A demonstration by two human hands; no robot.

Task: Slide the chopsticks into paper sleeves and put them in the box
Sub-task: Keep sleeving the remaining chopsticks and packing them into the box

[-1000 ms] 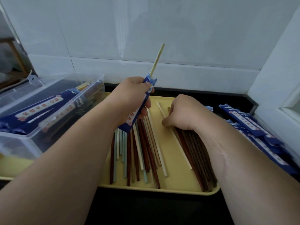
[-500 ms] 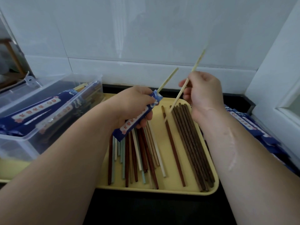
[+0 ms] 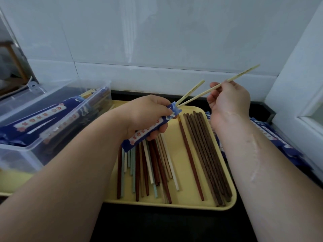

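Note:
My left hand (image 3: 148, 114) grips a blue paper sleeve (image 3: 139, 136) above the yellow tray (image 3: 185, 202). One pale bamboo chopstick (image 3: 191, 91) sticks out of the sleeve's open top end. My right hand (image 3: 229, 100) pinches a second pale chopstick (image 3: 243, 75), whose lower tip touches the sleeve's mouth. Loose chopsticks (image 3: 152, 165) in red, white, teal and dark brown lie on the tray below. The clear plastic box (image 3: 31, 151) at the left holds several filled blue sleeves (image 3: 38, 117).
A pile of empty blue sleeves (image 3: 272, 137) lies right of the tray, behind my right forearm. A white tiled wall stands close behind the black counter, and a white window frame (image 3: 295, 95) closes off the right side.
My right hand picked a pale chopstick off the tray, lifted it and brought its tip to the sleeve's mouth. My left hand tilted the sleeve further to the right.

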